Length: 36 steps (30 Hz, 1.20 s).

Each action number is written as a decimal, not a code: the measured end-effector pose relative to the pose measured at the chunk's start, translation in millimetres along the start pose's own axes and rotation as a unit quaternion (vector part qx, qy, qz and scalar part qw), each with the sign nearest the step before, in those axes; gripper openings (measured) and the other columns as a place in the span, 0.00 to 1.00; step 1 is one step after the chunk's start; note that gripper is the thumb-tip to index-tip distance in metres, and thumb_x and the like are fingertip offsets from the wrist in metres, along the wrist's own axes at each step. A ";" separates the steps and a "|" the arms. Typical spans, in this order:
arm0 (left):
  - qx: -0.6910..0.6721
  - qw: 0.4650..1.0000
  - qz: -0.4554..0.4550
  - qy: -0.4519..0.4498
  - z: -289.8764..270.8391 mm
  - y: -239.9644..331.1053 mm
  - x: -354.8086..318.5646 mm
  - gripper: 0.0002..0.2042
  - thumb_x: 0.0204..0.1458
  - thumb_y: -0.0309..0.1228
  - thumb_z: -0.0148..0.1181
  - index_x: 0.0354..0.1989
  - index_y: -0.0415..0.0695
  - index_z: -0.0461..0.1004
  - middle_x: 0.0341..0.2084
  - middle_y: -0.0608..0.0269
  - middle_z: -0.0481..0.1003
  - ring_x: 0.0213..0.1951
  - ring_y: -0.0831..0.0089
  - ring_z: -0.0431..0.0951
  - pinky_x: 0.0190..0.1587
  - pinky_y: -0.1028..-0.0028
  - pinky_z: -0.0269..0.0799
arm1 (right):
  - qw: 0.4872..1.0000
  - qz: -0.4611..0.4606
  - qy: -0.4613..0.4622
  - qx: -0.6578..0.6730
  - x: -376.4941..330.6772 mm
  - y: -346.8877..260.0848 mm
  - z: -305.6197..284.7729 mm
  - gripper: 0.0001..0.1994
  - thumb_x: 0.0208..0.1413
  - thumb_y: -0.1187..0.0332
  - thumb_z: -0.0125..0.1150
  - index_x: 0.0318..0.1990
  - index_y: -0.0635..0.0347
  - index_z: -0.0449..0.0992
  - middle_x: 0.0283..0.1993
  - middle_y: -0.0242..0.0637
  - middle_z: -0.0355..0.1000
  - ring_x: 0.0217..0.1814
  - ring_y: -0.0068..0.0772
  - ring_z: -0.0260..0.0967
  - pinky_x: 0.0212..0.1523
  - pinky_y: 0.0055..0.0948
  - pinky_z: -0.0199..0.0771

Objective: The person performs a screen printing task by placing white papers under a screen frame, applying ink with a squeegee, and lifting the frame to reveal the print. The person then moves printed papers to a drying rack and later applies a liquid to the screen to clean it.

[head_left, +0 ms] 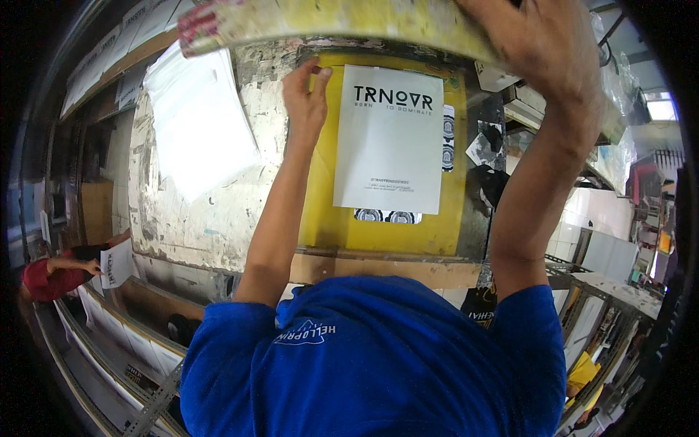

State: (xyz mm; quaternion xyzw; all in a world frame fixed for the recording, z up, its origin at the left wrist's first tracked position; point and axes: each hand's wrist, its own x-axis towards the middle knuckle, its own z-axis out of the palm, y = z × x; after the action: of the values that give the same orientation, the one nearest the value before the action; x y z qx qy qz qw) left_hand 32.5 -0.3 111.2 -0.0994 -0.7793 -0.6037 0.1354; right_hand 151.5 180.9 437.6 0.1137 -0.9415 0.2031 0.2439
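"One printed white sheet [393,138], head view. Lying where?"

"Flat on the yellow board [319,218], with patterned strips [448,138] showing from under its right and near edges. Left of that, on the desk [182,226], a loose white stack [200,116]."

"Grip?"

"Left hand [306,102]: nothing in it, finger and thumb apart, just beside the sheet's far left corner. Right hand [542,58]: at one end of a raised, yellow-stained bar [349,22]. Fingers blurred and cut off; cannot tell whether clasped."

"Best handling?"

"Probably: steady the bar well clear of left fingers. Touch only bare margins, in case of wet ink. Avoid dragging."
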 end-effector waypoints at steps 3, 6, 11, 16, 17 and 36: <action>0.163 0.984 0.054 -0.046 41.3 -71.9 21.9 0.23 0.51 0.41 0.69 0.53 0.45 0.79 0.41 0.60 0.78 0.48 0.57 0.74 0.50 0.60 0.69 | 0.993 -0.105 0.054 -0.015 15.1 15.5 -1.9 0.23 0.49 0.66 0.58 0.51 0.71 0.79 0.33 0.46 0.81 0.29 0.31 0.75 0.32 0.29 0.76; 0.291 0.955 0.055 -0.031 65.6 -106.8 26.1 0.24 0.47 0.42 0.71 0.54 0.51 0.79 0.46 0.61 0.77 0.49 0.55 0.73 0.50 0.55 0.67 | 0.974 -0.190 0.108 -0.051 22.6 24.2 0.6 0.22 0.50 0.65 0.59 0.50 0.72 0.79 0.35 0.48 0.81 0.33 0.33 0.77 0.37 0.28 0.76; 0.350 0.933 0.042 -0.068 89.2 -78.9 18.4 0.18 0.44 0.40 0.73 0.46 0.56 0.83 0.48 0.61 0.76 0.48 0.59 0.73 0.48 0.54 0.64 | 0.995 -0.016 0.022 0.093 29.8 23.2 -13.0 0.21 0.51 0.66 0.60 0.49 0.72 0.80 0.35 0.49 0.81 0.33 0.30 0.76 0.37 0.27 0.76; 0.209 0.976 -0.023 -0.058 88.9 -99.7 27.8 0.09 0.45 0.34 0.72 0.33 0.48 0.83 0.32 0.61 0.79 0.38 0.63 0.76 0.43 0.60 0.68 | 0.997 -0.011 -0.006 0.082 37.8 14.6 -17.8 0.20 0.52 0.66 0.60 0.49 0.73 0.80 0.34 0.48 0.81 0.30 0.29 0.74 0.34 0.26 0.74; 0.121 0.987 -0.075 -0.071 88.3 -98.7 29.0 0.08 0.45 0.33 0.72 0.32 0.46 0.82 0.29 0.61 0.79 0.35 0.64 0.77 0.41 0.62 0.69 | 0.997 -0.005 -0.014 0.078 38.7 13.0 -19.5 0.20 0.52 0.67 0.60 0.49 0.73 0.80 0.34 0.48 0.81 0.29 0.28 0.74 0.33 0.26 0.74; -0.108 0.928 -0.137 0.330 -222.0 -99.3 -42.7 0.03 0.57 0.23 0.63 0.37 0.37 0.76 0.32 0.65 0.76 0.35 0.77 0.72 0.40 0.76 0.69 | 0.999 0.020 0.031 0.021 39.8 9.3 -5.6 0.20 0.49 0.71 0.58 0.50 0.70 0.80 0.36 0.42 0.81 0.34 0.29 0.73 0.40 0.26 0.74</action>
State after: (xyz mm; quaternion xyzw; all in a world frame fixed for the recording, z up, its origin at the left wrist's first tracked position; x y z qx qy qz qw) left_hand 61.4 -239.8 58.4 0.1990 -0.6268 -0.6955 0.2893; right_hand 116.9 187.0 459.2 0.0934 -0.9311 0.2311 0.2663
